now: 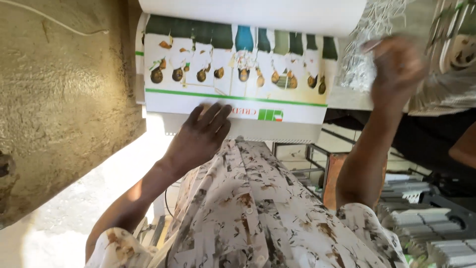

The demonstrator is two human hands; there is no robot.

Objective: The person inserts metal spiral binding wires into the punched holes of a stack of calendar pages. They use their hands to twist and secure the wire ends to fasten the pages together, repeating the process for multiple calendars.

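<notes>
- On the far left of my fingers stands a rough wall [59,99], well apart from what I hold down.
- My left hand [201,134] lies flat on the lower edge of the printed sheet [238,69]. The fingers [210,115] are a little spread and straight, pressing down, not gripping anything.
- The sheet is the top one of a stack [248,130]. It reaches up from my fingertips, with a green line and a row of small pictures of people, and its far end curls up and over in a white roll [248,15].
- I think the flat palm should keep even pressure near the edge, so that the sheet does not slip on the stack while the other hand works. Pressing with the fingertips alone could crease the paper.
- Below my wrists is my flowered shirt [248,213], between both arms.
- My right hand [396,69] is raised, to the right of the sheet and beside a bundle of shiny strips [359,59]. It is blurred by motion, so I cannot tell if the fingers are closed, or if they hold something.
- I judge that hand should move slower near the strips, because they look loose and easy to tangle.
- Farther right and lower, stacks of pale folded pieces [426,228] lie on a dark surface, well apart from both hands.
</notes>
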